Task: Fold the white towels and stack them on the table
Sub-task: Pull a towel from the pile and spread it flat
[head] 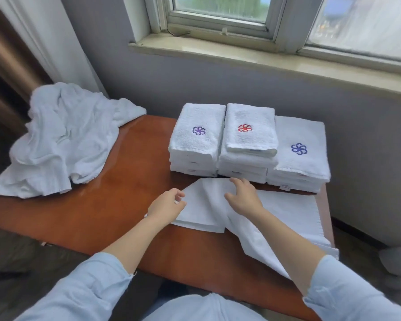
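Note:
A white towel (287,212) lies partly folded on the brown table (125,205), its left part doubled over and its right end hanging off the near edge. My left hand (166,206) pinches the folded part's left edge with curled fingers. My right hand (243,196) rests on top of the fold with its fingers spread. Behind it stand three stacks of folded white towels: one with a purple flower (198,140), one with a red flower (249,135), one with a blue flower (299,154). A crumpled pile of unfolded white towels (65,140) covers the table's left end.
The grey wall (241,84) and the windowsill (241,54) run close behind the stacks. A white curtain (44,38) hangs at the far left. Bare tabletop shows between the pile and the stacks.

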`<move>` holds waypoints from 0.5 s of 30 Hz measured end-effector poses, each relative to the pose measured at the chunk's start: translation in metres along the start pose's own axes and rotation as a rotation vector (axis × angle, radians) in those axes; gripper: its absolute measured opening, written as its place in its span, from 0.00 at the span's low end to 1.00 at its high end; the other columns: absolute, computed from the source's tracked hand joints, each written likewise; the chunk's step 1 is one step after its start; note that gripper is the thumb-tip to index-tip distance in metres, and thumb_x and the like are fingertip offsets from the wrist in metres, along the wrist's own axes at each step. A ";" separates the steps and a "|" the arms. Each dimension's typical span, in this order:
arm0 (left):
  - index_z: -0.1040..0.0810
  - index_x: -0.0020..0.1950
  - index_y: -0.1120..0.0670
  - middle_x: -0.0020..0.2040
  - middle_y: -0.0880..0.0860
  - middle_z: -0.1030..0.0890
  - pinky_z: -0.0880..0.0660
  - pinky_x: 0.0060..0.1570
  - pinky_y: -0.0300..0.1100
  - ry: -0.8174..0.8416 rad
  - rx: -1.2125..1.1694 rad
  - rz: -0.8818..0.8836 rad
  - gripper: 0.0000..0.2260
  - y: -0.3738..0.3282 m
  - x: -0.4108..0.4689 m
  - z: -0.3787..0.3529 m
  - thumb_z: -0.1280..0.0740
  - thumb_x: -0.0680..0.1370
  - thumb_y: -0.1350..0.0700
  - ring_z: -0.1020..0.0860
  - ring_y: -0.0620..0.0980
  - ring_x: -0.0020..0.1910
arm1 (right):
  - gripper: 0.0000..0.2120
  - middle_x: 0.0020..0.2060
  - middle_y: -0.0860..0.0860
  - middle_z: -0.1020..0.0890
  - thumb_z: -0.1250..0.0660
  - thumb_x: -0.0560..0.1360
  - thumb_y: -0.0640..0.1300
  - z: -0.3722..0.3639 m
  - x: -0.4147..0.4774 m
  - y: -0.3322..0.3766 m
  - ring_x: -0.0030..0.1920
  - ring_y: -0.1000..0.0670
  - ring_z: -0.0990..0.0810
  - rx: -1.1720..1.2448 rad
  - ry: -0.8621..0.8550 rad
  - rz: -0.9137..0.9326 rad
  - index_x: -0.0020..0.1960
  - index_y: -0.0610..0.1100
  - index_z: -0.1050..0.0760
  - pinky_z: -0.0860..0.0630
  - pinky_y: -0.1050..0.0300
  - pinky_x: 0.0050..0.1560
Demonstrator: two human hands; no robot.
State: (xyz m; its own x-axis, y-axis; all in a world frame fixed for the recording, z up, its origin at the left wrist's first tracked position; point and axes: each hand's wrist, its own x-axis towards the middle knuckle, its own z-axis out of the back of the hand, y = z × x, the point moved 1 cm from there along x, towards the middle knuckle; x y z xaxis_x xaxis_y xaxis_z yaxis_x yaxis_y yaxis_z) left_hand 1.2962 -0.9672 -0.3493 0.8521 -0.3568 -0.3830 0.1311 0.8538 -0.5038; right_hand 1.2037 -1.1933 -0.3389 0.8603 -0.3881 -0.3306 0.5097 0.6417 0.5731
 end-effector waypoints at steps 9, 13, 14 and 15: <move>0.29 0.68 0.46 0.63 0.46 0.26 0.22 0.50 0.46 0.238 0.206 -0.061 0.21 0.029 0.054 0.009 0.32 0.76 0.50 0.22 0.49 0.55 | 0.27 0.70 0.52 0.29 0.42 0.79 0.44 -0.037 0.039 0.033 0.75 0.47 0.38 -0.427 0.045 0.069 0.77 0.52 0.39 0.55 0.37 0.76; 0.31 0.67 0.46 0.59 0.48 0.26 0.26 0.44 0.44 0.322 0.302 -0.131 0.22 0.041 0.066 0.007 0.31 0.75 0.52 0.22 0.50 0.52 | 0.29 0.63 0.50 0.26 0.39 0.76 0.42 -0.049 0.048 0.036 0.65 0.45 0.30 -0.553 0.003 0.041 0.76 0.52 0.37 0.46 0.42 0.74; 0.31 0.66 0.46 0.57 0.48 0.25 0.26 0.43 0.44 0.336 0.307 -0.147 0.21 0.043 0.068 0.007 0.32 0.75 0.54 0.22 0.50 0.51 | 0.29 0.62 0.50 0.25 0.39 0.75 0.41 -0.050 0.050 0.037 0.63 0.45 0.29 -0.568 0.011 0.020 0.76 0.52 0.36 0.41 0.45 0.71; 0.29 0.64 0.46 0.54 0.47 0.24 0.26 0.42 0.44 0.346 0.310 -0.161 0.18 0.045 0.069 0.007 0.33 0.75 0.56 0.22 0.49 0.50 | 0.29 0.61 0.50 0.24 0.39 0.74 0.40 -0.053 0.050 0.039 0.62 0.45 0.28 -0.581 0.036 -0.001 0.74 0.52 0.34 0.38 0.48 0.66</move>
State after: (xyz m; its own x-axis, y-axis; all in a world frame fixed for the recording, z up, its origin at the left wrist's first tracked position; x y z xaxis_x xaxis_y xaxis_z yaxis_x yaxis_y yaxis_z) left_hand 1.3647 -0.9512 -0.3934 0.5971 -0.5539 -0.5803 0.4369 0.8312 -0.3438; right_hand 1.2674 -1.1531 -0.3730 0.8544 -0.3731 -0.3618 0.4242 0.9028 0.0707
